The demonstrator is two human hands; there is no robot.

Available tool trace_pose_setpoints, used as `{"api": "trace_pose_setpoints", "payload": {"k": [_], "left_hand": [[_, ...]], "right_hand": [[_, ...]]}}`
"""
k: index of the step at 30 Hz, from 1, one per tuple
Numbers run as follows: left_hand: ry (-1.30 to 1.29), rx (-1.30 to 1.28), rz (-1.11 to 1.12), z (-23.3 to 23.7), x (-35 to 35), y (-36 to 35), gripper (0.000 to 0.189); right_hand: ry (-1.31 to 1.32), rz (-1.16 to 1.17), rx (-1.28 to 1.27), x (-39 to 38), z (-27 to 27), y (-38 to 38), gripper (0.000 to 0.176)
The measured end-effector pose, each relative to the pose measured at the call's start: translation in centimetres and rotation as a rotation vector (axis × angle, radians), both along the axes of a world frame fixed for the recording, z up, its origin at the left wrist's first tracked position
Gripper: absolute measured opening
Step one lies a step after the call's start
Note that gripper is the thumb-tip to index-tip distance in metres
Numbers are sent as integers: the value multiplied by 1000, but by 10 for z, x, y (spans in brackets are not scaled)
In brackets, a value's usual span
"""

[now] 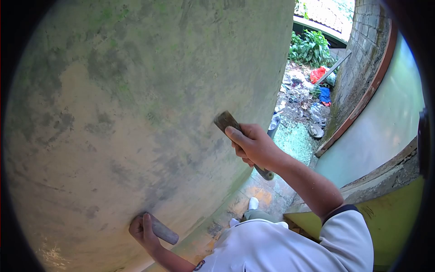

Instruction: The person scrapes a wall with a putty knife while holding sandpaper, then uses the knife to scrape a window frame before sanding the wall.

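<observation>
In my right hand [257,144] is a scraper [228,121], gripped with the thumb along its worn, dirty blade. Its handle end sticks out below my fist, and the blade points up and left toward the wall [136,136]. That wall is pale plaster with green and dark grey stains. Lower down, the fingers of my left hand [144,232] curl round a short, thick, grey-brown rounded piece [164,232] close against the wall. I cannot tell what kind of thing it is.
A narrow paved passage [294,140] runs along the wall. Further off lie scattered rubbish, a red bag [318,74] and a blue cloth [324,95], with green plants [312,47] behind. A block wall [364,41] and a pale curved panel [371,118] stand to the right.
</observation>
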State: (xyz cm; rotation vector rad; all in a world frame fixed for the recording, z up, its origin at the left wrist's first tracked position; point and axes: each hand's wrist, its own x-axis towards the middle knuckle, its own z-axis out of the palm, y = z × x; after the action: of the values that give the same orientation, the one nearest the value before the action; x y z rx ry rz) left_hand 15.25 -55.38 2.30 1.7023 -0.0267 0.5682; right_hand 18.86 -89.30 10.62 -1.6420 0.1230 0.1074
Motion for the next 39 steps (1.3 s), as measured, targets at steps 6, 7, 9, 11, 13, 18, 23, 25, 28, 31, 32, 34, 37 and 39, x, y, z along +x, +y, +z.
{"api": "trace_pose_setpoints", "payload": {"k": [6, 7, 9, 11, 13, 18, 23, 25, 28, 31, 32, 34, 37, 39], "left_hand": [[-4, -39, 6, -2, 0, 1, 41], [-4, -43, 10, -2, 0, 1, 41], [13, -30, 4, 0, 0, 0, 42], [6, -14, 4, -1, 1, 2, 42], [16, -3, 15, -3, -2, 2, 41], [13, -50, 19, -5, 1, 4, 41], [1, -49, 21, -2, 2, -2, 40], [16, -51, 34, -2, -1, -2, 40], [22, -70, 17, -3, 1, -3, 40], [80, -66, -38, -16, -3, 0, 37], [136, -33, -78, -20, -6, -4, 36], [193, 2, -113, -28, -10, -6, 35], [401, 30, -373, -43, -12, -6, 30], [529, 23, -483, -54, -12, -10, 26]], "right_hand": [[67, 11, -26, -26, -26, -10, 40], [67, 15, -30, -16, -20, -6, 40], [-98, -37, -153, 7, -8, 5, 39], [-81, -20, -87, 4, 0, 3, 40], [-48, 8, -27, -1, 0, 1, 40], [26, 27, -49, -25, -28, -2, 38], [-151, 7, -94, 4, 14, 12, 44], [-158, 19, -80, -3, 9, 14, 46], [-36, 10, -36, -22, -29, 8, 46], [229, -5, 76, -49, -92, 1, 44], [297, -11, 154, -58, -117, -3, 42], [366, -12, 233, -76, -154, -4, 41], [533, -153, 435, -98, -187, -2, 33], [491, -114, 492, -106, -196, -2, 23]]}}
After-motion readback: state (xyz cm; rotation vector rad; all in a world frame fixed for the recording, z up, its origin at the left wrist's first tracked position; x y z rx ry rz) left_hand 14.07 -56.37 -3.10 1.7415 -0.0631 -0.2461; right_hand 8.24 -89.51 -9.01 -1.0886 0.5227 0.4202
